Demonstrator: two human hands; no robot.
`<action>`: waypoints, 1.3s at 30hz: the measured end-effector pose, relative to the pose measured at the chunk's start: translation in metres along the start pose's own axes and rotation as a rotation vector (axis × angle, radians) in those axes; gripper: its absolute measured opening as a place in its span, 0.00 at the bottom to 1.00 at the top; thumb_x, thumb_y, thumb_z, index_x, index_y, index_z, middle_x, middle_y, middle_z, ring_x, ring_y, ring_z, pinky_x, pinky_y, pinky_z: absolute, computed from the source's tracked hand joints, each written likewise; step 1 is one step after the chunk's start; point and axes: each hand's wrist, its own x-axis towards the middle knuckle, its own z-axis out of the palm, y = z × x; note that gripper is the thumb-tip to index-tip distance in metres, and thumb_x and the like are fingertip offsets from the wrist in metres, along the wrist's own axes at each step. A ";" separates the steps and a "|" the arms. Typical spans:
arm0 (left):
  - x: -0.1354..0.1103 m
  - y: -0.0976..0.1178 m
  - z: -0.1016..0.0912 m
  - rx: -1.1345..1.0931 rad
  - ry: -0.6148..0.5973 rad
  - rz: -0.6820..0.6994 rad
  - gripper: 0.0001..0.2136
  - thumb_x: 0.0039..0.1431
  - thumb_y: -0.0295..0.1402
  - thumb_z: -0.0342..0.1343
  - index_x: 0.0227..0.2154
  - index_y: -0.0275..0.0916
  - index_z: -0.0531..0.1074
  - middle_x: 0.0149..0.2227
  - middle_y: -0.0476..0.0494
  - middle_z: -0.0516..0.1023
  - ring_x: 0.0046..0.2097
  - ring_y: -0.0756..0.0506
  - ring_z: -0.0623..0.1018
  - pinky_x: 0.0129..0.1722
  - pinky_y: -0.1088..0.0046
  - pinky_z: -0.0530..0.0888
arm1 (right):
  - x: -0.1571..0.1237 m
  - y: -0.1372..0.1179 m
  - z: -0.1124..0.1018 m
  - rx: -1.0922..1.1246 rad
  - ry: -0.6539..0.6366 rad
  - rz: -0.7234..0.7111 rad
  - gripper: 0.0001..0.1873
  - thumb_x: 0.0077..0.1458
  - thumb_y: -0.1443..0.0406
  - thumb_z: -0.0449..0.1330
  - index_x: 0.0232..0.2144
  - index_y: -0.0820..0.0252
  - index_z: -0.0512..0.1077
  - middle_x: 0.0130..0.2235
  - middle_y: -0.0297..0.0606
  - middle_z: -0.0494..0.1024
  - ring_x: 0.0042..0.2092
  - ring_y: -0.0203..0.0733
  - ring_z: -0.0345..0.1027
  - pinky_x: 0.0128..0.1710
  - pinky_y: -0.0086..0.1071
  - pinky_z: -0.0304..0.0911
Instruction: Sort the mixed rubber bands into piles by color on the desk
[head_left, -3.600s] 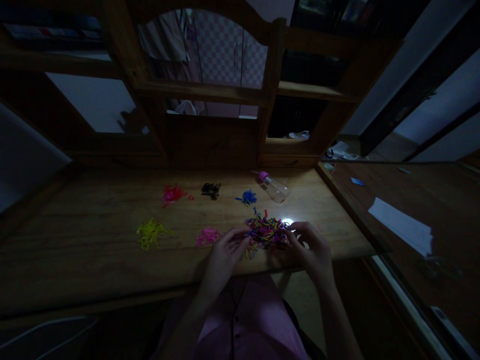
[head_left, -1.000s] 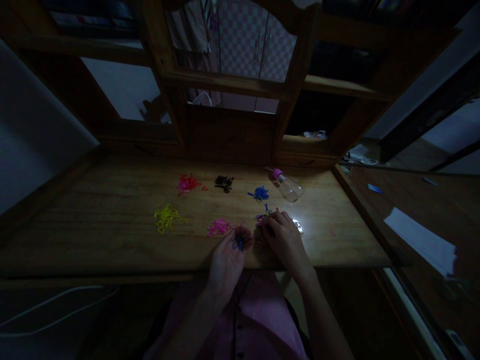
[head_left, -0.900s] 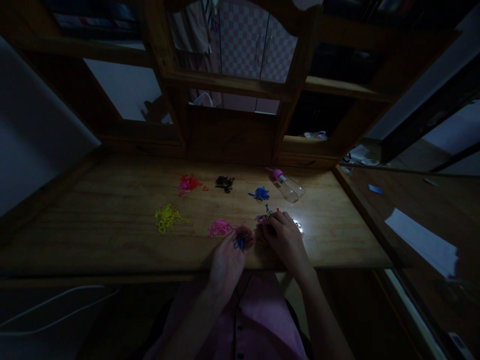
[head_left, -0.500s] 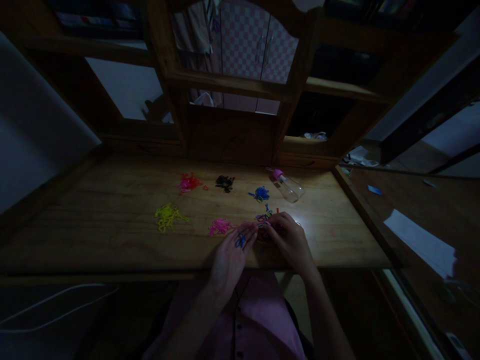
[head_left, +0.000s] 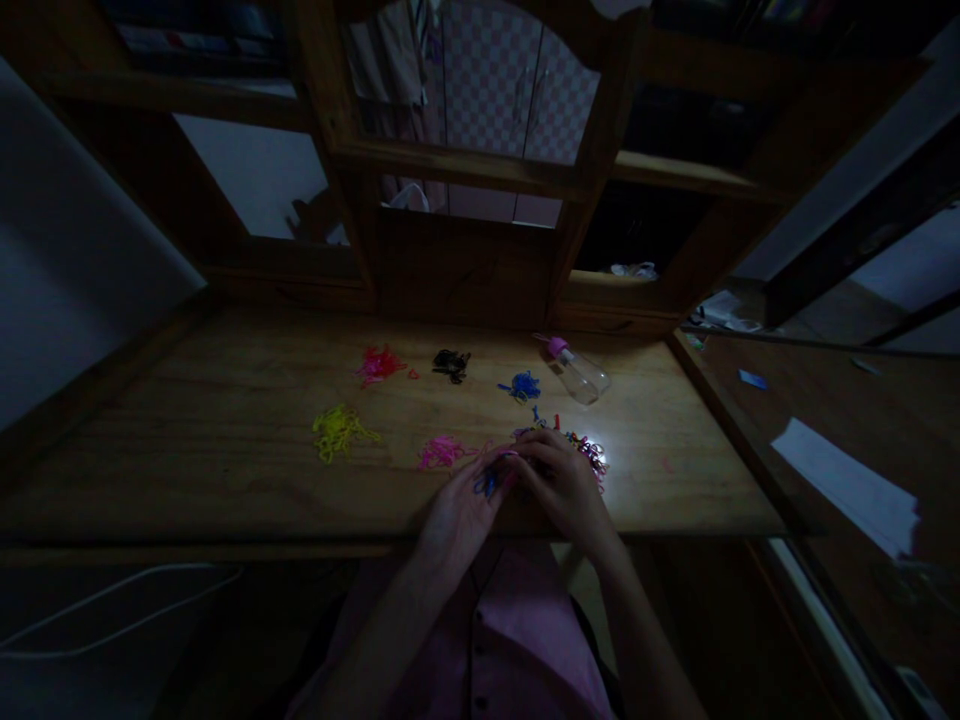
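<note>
"Blue bands (head_left: 487, 485): where are they held?"

"In the palm of the left hand (head_left: 454, 515), which is turned up and cupped, its fingers curled loosely around them."

"And how is the right hand (head_left: 568, 490) placed?"

"It is held against the left fingertips, its thumb and fingers drawn close together. A thin pinkish loop (head_left: 508, 454) is seen there; whether it is gripped by the right fingers cannot be told."

"What is found beside them?"

"A mixed heap (head_left: 592, 455) of many-coloured bands is partly covered by the right hand. Its right end is caught in a bright patch of light on the wooden table (head_left: 225, 430)."

"How are the other bands laid out?"

"In separate piles. The pink pile (head_left: 441, 453) is set just beside the left hand, the yellow pile (head_left: 337, 432) farther left. Behind these, the red pile (head_left: 381, 364), the black pile (head_left: 451, 364) and the blue pile (head_left: 523, 385) are ranged from left to right."

"And near the blue?"

"A clear bottle (head_left: 581, 378) with a pink cap is laid on its side."
</note>
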 end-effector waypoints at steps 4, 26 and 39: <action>-0.001 -0.001 0.003 0.025 -0.008 0.052 0.14 0.61 0.19 0.45 0.35 0.27 0.77 0.42 0.35 0.79 0.44 0.46 0.79 0.49 0.72 0.77 | -0.001 -0.001 -0.001 0.005 -0.002 0.010 0.07 0.60 0.65 0.59 0.38 0.55 0.78 0.42 0.40 0.75 0.46 0.43 0.68 0.47 0.36 0.64; -0.003 -0.002 -0.001 0.278 -0.194 0.126 0.13 0.55 0.21 0.57 0.43 0.30 0.77 0.52 0.35 0.75 0.58 0.39 0.71 0.62 0.66 0.65 | -0.009 0.001 -0.018 0.019 0.201 0.182 0.08 0.61 0.62 0.58 0.36 0.57 0.77 0.39 0.38 0.77 0.40 0.41 0.71 0.39 0.32 0.66; -0.005 -0.005 0.003 0.312 -0.165 0.129 0.13 0.54 0.21 0.59 0.44 0.31 0.77 0.52 0.35 0.76 0.53 0.43 0.75 0.56 0.71 0.70 | -0.016 -0.010 -0.017 -0.137 0.167 0.083 0.15 0.59 0.67 0.57 0.49 0.52 0.73 0.47 0.42 0.72 0.48 0.46 0.68 0.48 0.40 0.66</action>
